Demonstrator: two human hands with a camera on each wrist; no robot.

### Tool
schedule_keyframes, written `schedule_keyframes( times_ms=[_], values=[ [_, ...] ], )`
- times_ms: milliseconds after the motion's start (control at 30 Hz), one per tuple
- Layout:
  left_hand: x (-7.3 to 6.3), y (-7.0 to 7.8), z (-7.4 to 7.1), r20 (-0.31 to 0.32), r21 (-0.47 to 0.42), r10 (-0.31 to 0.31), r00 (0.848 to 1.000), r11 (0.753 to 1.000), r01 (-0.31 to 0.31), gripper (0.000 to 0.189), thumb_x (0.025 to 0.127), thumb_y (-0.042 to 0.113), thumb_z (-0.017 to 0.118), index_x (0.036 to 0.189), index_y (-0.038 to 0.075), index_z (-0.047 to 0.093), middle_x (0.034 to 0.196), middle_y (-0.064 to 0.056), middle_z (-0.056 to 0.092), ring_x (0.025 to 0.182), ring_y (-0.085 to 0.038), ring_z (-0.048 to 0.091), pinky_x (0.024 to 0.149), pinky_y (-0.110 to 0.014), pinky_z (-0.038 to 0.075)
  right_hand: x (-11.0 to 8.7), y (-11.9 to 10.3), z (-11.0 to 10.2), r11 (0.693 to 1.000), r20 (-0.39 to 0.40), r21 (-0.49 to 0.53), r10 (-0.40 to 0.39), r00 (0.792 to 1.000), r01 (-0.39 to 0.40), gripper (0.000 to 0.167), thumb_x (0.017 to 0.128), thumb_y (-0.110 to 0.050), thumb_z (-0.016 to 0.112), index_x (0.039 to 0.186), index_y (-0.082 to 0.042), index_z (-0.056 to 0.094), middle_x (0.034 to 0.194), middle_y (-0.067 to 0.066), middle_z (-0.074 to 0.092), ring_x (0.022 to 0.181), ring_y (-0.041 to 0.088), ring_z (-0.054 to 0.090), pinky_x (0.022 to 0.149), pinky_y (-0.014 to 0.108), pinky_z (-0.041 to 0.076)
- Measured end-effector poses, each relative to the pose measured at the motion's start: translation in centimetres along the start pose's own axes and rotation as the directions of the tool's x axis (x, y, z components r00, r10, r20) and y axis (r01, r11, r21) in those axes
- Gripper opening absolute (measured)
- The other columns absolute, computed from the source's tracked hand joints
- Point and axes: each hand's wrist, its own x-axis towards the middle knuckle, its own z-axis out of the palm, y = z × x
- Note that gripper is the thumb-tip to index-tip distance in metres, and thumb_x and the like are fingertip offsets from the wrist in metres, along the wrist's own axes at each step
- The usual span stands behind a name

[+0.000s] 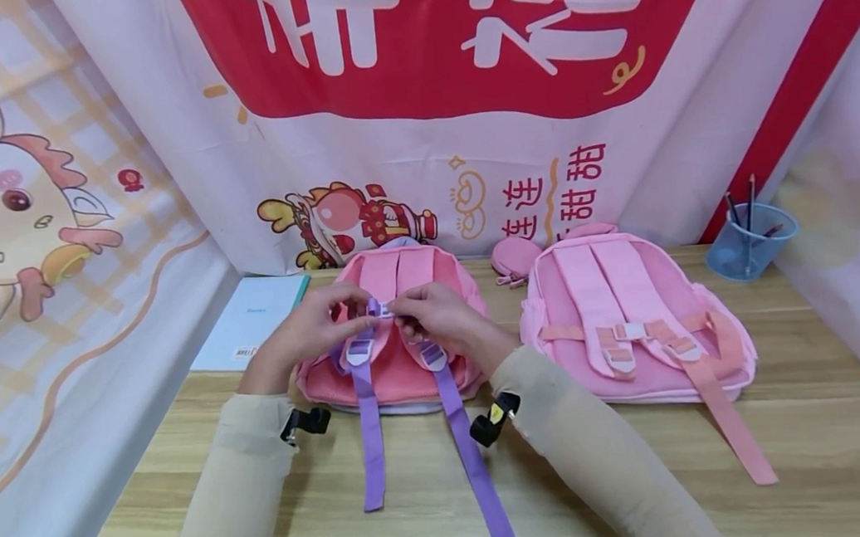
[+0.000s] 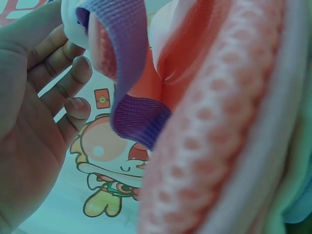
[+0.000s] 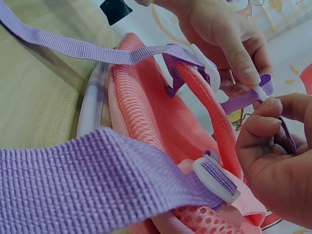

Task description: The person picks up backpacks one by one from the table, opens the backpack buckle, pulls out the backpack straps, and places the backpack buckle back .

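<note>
A pink backpack (image 1: 401, 391) lies on the table with its shoulder straps facing up. Over it, my left hand (image 1: 317, 322) pinches a narrow purple strap (image 3: 239, 102) beside a small white buckle (image 3: 262, 92), thumb against the webbing. From the other side my right hand (image 1: 441, 313) pinches the buckle's other end between thumb and fingers, with dark purple webbing by its curled fingers. Two long purple straps (image 1: 371, 447) hang toward me from white adjusters (image 3: 214, 180). The left wrist view shows curled fingers beside a purple loop (image 2: 131, 63); their tips partly hide behind the strap.
To the right lies a second pink backpack (image 1: 574, 292) with orange straps and a fastened white buckle. A small round pink pouch (image 1: 515, 257) sits between the bags. A light blue notebook (image 1: 250, 323) lies left, and a blue pen cup (image 1: 747, 255) stands at the right back.
</note>
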Motion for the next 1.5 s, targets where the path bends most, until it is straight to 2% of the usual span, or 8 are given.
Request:
schedule_keyframes(
  times_ms=[267, 600, 833, 967, 1200, 1500],
  values=[
    [-0.1, -0.2, 0.5, 0.042, 0.006, -0.053, 0.998, 0.999, 0.053, 0.020, 0.097, 0.031, 0.083, 0.115, 0.024, 0.075, 0.100, 0.001, 0.067, 0.094, -0.024, 0.056, 0.084, -0.039, 0.049, 0.1, 0.3, 0.1, 1.000, -0.009, 0.005, -0.017, 1.000, 0.017, 0.022, 0.111, -0.015, 0.061, 0.109, 0.001, 0.075, 0.078, 0.005, 0.063, 0.064, 0.013, 0.054, 0.059, 0.023, 0.046],
    [0.1, -0.1, 0.6, 0.056, -0.014, -0.087, 0.995, 0.996, 0.088, 0.015, 0.099, 0.027, 0.082, 0.111, 0.024, 0.075, 0.102, 0.000, 0.068, 0.098, -0.024, 0.058, 0.089, -0.040, 0.050, -0.2, -0.1, -0.1, 0.999, -0.020, 0.028, -0.019, 1.000, 0.020, 0.022, 0.110, -0.014, 0.061, 0.112, 0.003, 0.074, 0.078, 0.005, 0.063, 0.063, 0.012, 0.053, 0.058, 0.023, 0.044],
    [0.1, -0.7, 0.9, 0.073, 0.006, -0.078, 0.994, 0.997, 0.078, 0.013, 0.098, 0.025, 0.083, 0.108, 0.021, 0.076, 0.098, 0.000, 0.069, 0.094, -0.022, 0.058, 0.085, -0.037, 0.050, -0.5, -0.4, -0.2, 0.997, -0.019, 0.071, -0.036, 0.999, 0.037, 0.019, 0.110, -0.013, 0.060, 0.106, 0.000, 0.073, 0.075, 0.002, 0.061, 0.064, 0.012, 0.051, 0.057, 0.022, 0.042],
    [0.2, -1.0, 1.0, 0.103, 0.000, -0.067, 0.992, 0.998, 0.067, 0.009, 0.099, 0.021, 0.081, 0.106, 0.020, 0.075, 0.096, 0.000, 0.068, 0.091, -0.021, 0.059, 0.083, -0.035, 0.051, -0.7, -0.7, -0.2, 0.994, -0.003, 0.094, -0.056, 0.998, 0.056, 0.019, 0.111, -0.012, 0.058, 0.102, -0.002, 0.072, 0.074, 0.002, 0.059, 0.062, 0.011, 0.048, 0.055, 0.022, 0.039],
    [0.4, -1.0, 1.2, 0.150, 0.007, -0.085, 0.985, 0.996, 0.085, 0.010, 0.099, 0.020, 0.081, 0.105, 0.019, 0.074, 0.092, -0.001, 0.067, 0.088, -0.021, 0.060, 0.080, -0.032, 0.052, -0.9, -0.7, -0.3, 0.992, 0.008, 0.098, -0.078, 0.997, 0.077, 0.020, 0.111, -0.011, 0.058, 0.098, -0.003, 0.072, 0.072, 0.001, 0.058, 0.061, 0.011, 0.047, 0.055, 0.022, 0.038],
    [0.3, -0.7, 1.1, 0.157, 0.022, -0.091, 0.983, 0.996, 0.089, 0.012, 0.099, 0.022, 0.081, 0.107, 0.018, 0.074, 0.093, -0.001, 0.067, 0.088, -0.019, 0.060, 0.080, -0.033, 0.051, -1.0, -0.5, -0.4, 0.993, -0.005, 0.085, -0.076, 0.997, 0.076, 0.021, 0.109, -0.012, 0.060, 0.094, -0.004, 0.071, 0.072, 0.001, 0.058, 0.061, 0.011, 0.048, 0.055, 0.022, 0.039]
  ],
)
